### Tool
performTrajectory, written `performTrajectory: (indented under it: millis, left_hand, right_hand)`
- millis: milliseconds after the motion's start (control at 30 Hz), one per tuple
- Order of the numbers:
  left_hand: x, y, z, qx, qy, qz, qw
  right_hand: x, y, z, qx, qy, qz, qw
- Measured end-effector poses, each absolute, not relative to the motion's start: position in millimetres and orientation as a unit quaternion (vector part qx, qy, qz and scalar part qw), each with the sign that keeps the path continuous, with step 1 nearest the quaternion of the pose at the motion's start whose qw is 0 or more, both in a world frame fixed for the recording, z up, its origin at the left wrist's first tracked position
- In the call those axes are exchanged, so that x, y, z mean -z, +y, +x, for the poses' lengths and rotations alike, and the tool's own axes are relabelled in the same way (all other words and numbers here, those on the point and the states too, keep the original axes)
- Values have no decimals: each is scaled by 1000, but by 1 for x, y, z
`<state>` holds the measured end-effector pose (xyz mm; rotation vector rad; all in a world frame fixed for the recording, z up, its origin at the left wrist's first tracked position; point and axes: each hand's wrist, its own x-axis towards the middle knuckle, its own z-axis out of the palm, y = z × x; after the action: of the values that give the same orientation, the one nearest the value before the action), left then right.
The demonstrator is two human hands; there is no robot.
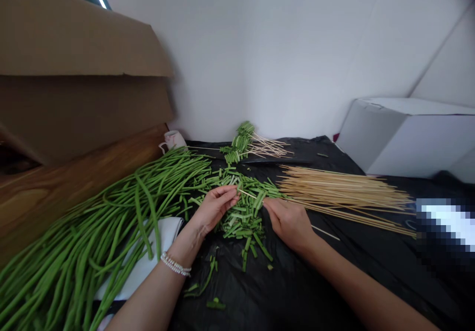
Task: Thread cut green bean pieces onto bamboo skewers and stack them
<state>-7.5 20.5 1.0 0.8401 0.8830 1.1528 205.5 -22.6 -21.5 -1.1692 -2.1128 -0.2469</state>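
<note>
My right hand (291,222) is closed around a thin wooden skewer (247,193), whose blunt end sticks out behind the hand. Cut long bean pieces (260,200) appear threaded on it, right by my right fingertips. My left hand (218,203), with a beaded bracelet at the wrist, pinches a short piece of long bean (239,187) at the skewer's far tip. How far the tip goes into that piece cannot be made out. Beneath both hands lies a loose heap of cut bean pieces (241,217) on a black plastic sheet (297,286).
Whole long beans (92,242) spread along the left, partly over a white cloth or board (139,257). Bare skewers (345,190) lie at right. Filled bean skewers (241,140) are stacked at the back, near a mug (174,139). Cardboard box (81,49) left, white box (401,135) right.
</note>
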Motion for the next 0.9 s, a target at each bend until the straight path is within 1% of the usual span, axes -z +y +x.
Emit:
performTrajectory:
  millis: [467, 900]
  left_hand:
    - [2, 23, -10, -521, 393, 366, 663]
    - [6, 24, -10, -496, 391, 330, 702]
  right_hand:
    - [22, -22, 205, 87, -817, -459, 337]
    - [26, -25, 203, 54, -817, -450, 356]
